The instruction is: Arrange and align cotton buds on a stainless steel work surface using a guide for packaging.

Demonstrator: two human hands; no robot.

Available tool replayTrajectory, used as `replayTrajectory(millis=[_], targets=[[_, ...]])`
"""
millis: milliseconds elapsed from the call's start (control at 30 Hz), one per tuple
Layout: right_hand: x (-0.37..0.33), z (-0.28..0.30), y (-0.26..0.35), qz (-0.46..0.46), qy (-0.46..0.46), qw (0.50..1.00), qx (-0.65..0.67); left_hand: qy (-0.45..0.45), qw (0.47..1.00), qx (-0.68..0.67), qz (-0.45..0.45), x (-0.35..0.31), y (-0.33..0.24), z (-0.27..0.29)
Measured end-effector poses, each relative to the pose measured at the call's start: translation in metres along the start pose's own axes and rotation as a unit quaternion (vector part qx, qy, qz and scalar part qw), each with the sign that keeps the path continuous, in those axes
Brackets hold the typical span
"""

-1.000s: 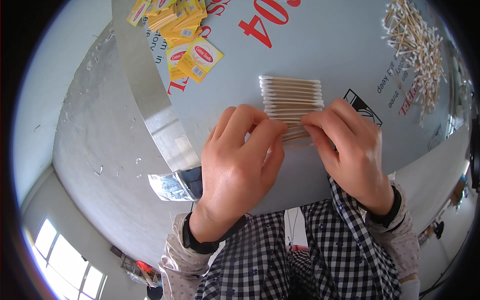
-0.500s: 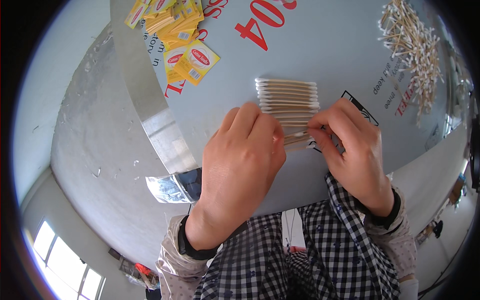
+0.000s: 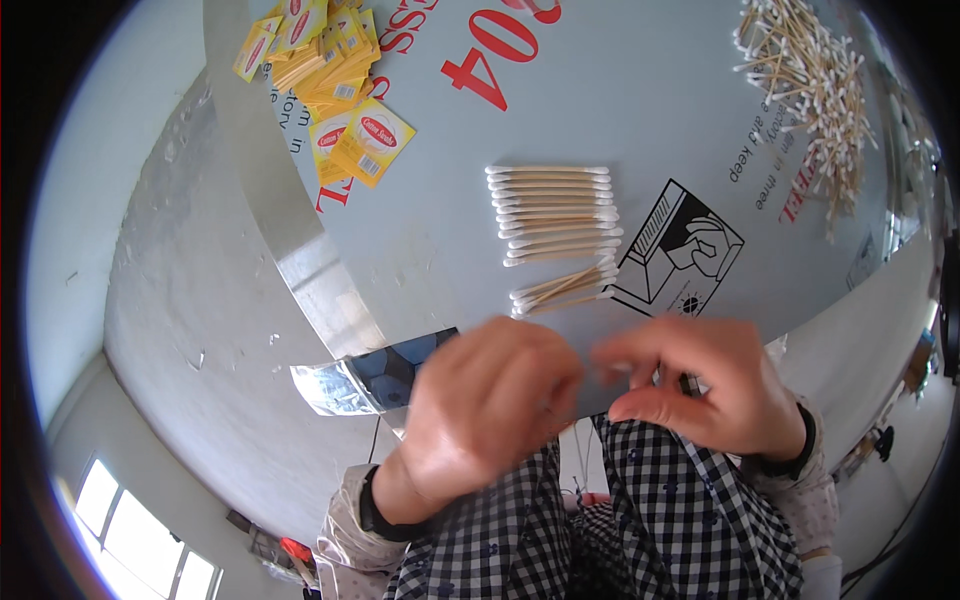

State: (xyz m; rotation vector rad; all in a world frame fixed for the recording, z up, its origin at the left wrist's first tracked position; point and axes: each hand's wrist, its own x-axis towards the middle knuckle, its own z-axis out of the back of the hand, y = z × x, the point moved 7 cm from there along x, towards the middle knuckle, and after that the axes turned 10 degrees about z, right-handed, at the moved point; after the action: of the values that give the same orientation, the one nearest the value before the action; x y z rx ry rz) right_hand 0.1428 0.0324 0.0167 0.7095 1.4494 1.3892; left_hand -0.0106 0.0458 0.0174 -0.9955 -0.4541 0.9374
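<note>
A row of cotton swabs (image 3: 552, 214) lies side by side on the grey table, their white tips roughly lined up at both ends. Just nearer to me, a few more swabs (image 3: 562, 288) lie at a slant, some crossing each other. My left hand (image 3: 492, 405) hovers near the table's front edge, knuckles up and smeared by motion; its fingertips are hidden. Beside it my right hand (image 3: 705, 388) is also blurred, with thumb and forefinger apart and nothing seen between them. Both hands are clear of the swabs.
Yellow printed paper packets (image 3: 335, 65) are heaped at the far left. A loose pile of cotton swabs (image 3: 808, 100) spreads over the far right. A shiny silver and dark strip (image 3: 350, 385) sticks out at the table's near left edge. My checked apron (image 3: 500, 530) is below.
Both hands have drawn back toward me from the swab row, uncovering it and the slanted swabs. The right thumb and forefinger have parted. The view has shifted slightly.
</note>
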Motion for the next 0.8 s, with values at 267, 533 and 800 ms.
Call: replayTrajectory(millis=[267,533,800], targets=[[-0.068,0.050,-0.013,-0.115,-0.146,0.975,-0.126,0.033,0.996,-0.033,-0.074,0.002,-0.008,-0.019],[-0.192,0.115,-0.056,-0.282,-0.033,0.804,-0.522,-0.083,0.986,0.123,0.073,0.018,0.028,0.008],[-0.096,0.083,-0.020,-0.117,-0.174,0.892,-0.401,-0.057,0.989,0.122,0.068,0.026,0.030,0.009]])
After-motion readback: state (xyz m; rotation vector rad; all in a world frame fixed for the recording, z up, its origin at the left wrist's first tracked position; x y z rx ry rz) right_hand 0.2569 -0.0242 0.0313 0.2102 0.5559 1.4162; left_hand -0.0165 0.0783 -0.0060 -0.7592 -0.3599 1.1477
